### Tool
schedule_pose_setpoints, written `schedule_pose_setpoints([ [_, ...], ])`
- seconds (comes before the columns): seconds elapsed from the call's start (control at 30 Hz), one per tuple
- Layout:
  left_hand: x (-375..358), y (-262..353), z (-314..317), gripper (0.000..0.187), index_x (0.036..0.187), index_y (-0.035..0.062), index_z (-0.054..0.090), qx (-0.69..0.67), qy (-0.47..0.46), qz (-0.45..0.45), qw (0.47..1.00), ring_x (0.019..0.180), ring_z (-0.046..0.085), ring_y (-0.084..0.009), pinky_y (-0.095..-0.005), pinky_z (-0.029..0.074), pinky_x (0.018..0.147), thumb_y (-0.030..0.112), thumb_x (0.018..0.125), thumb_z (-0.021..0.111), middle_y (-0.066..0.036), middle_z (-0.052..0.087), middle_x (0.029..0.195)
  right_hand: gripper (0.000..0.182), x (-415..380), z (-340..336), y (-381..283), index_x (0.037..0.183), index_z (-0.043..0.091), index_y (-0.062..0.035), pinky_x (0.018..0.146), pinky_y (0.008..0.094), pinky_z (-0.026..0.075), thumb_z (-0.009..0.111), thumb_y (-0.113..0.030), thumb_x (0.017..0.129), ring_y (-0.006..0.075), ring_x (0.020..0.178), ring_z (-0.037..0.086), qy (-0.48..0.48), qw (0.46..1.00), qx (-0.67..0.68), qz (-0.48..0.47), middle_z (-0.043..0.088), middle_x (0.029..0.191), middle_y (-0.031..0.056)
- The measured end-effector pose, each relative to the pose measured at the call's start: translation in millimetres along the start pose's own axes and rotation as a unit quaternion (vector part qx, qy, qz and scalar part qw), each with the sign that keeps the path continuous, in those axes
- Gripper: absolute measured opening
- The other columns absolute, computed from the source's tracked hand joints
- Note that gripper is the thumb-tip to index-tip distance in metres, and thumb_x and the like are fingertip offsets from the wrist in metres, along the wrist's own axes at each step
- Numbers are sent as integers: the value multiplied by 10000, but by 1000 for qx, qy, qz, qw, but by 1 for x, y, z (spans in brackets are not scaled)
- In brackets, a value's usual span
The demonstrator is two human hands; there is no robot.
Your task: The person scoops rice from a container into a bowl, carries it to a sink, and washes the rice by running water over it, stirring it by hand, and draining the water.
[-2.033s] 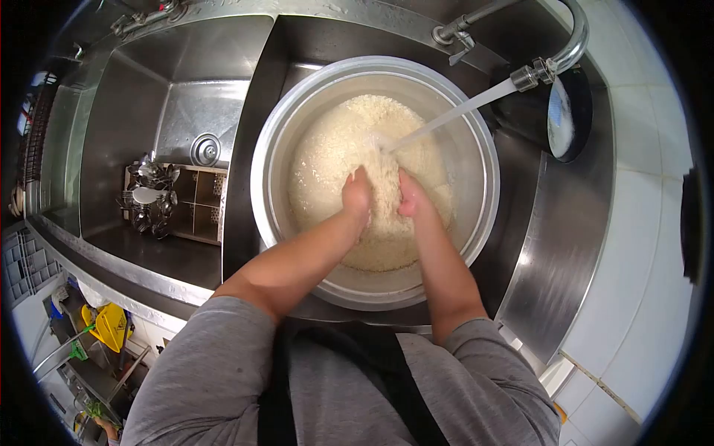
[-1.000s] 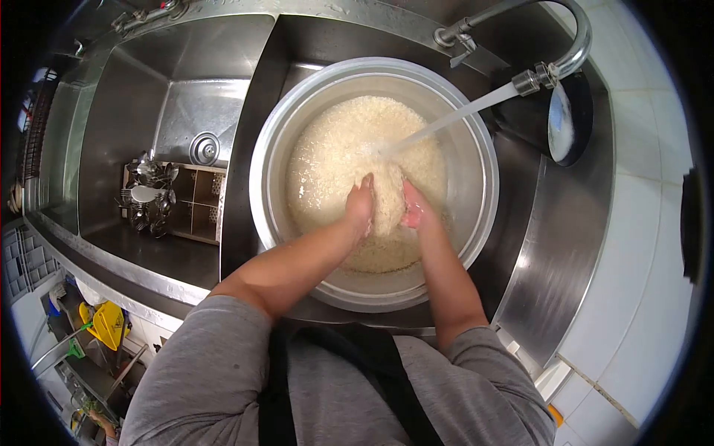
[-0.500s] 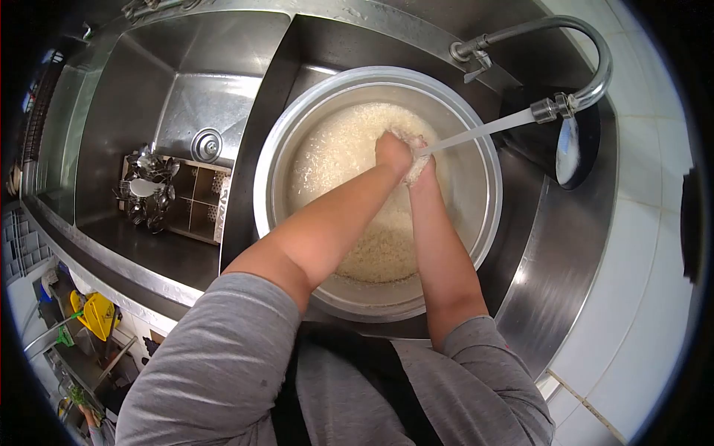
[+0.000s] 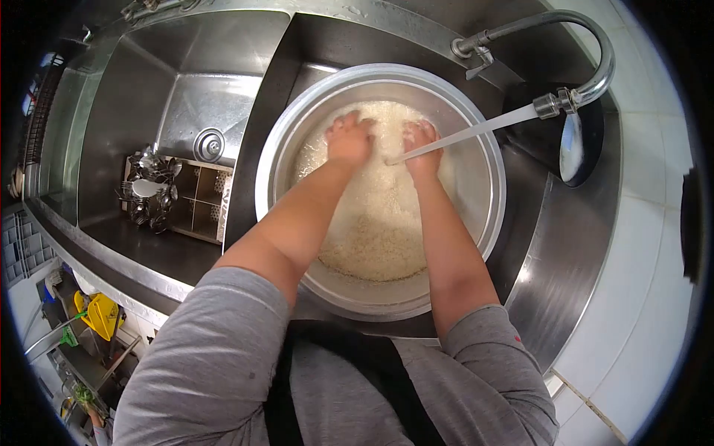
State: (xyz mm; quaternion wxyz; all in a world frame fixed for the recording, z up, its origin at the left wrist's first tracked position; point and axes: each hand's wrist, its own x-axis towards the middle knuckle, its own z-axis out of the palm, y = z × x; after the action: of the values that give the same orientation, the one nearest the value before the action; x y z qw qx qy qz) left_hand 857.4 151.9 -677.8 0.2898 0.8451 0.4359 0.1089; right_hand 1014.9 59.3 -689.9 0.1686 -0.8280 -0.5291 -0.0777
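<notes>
Pictured with left hand [image 4: 349,141] and right hand [image 4: 422,140] parted over the pot [image 4: 266,178], toward its far side, after meeting around rice [image 4: 383,253] half a second ago. Wide in grip on the left; bent on the right, beside the stream [image 4: 480,134], with that grip impossible to tell. Likely loosening the rice rather than rubbing it, with the wet mass lying inside the pot, in the right sink [image 4: 331,41].
</notes>
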Motion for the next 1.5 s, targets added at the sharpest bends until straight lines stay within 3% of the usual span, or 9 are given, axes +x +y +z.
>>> schedule_pose_setpoints([
  [0.2,-34,-7,55,346,1243,154,562,-62,86,-111,988,1242,417,-308,-424,318,1039,285,930,495,-181,468,1321,320,-43,35,-21,1046,636,18,873,388,444,583,-236,858,339,998,572,8,967,117,224,608,1085,191],
  [0.3,-35,18,67,390,1202,-21,532,-568,51,-243,785,1105,528,-337,-333,411,937,266,952,448,-226,573,1147,346,-43,21,-57,1032,629,48,841,378,444,563,-256,882,316,957,593,21,808,419,413,629,1033,205],
  [0.37,-33,41,32,371,1183,-47,535,-517,22,-285,807,1106,525,-354,-351,424,930,221,945,443,-247,575,1132,373,-44,25,-59,1058,613,51,828,374,442,580,-275,879,304,925,604,22,736,483,473,644,970,198],
  [0.6,-7,-9,18,396,1239,-9,495,-98,-120,11,988,1140,500,-362,-383,423,963,104,861,468,-247,451,1298,389,-9,-11,-6,1131,584,18,854,380,454,600,-238,838,317,958,609,-198,876,329,291,633,1009,211],
  [0.73,-51,-40,-5,444,1304,193,481,25,-52,-77,995,1245,395,-377,-437,335,1039,242,864,525,-219,338,1392,436,-36,-14,70,1133,590,17,890,432,452,601,-277,812,374,987,602,-181,974,45,127,627,1024,247],
  [0.87,-98,-15,2,579,1407,221,339,-73,-11,-412,908,1305,305,-410,-498,268,1075,378,878,514,-227,232,1452,589,-67,-41,87,1246,501,40,947,414,424,530,-408,865,366,1109,546,-413,864,33,285,568,1160,272],
  [1.17,-131,56,16,692,1413,58,281,-532,-91,-546,641,1257,401,-363,-504,349,1017,468,893,481,-257,320,1393,620,-125,-37,13,1314,452,-29,966,429,438,363,-524,952,249,1169,518,-414,450,551,567,530,1283,128],
  [1.33,-77,49,49,656,1324,-56,335,-589,-95,-387,703,992,599,-309,-403,496,828,409,897,513,-213,567,1109,455,-90,-39,-28,1278,469,-23,885,409,493,362,-359,990,239,1065,567,-258,372,719,528,567,1183,134],
  [1.5,-11,57,28,555,1287,-73,382,-406,-66,-300,861,970,603,-352,-384,490,840,265,872,525,-245,585,1067,297,-35,-10,-17,1097,563,5,693,400,520,452,-211,925,249,851,617,-47,460,695,551,612,976,125],
])
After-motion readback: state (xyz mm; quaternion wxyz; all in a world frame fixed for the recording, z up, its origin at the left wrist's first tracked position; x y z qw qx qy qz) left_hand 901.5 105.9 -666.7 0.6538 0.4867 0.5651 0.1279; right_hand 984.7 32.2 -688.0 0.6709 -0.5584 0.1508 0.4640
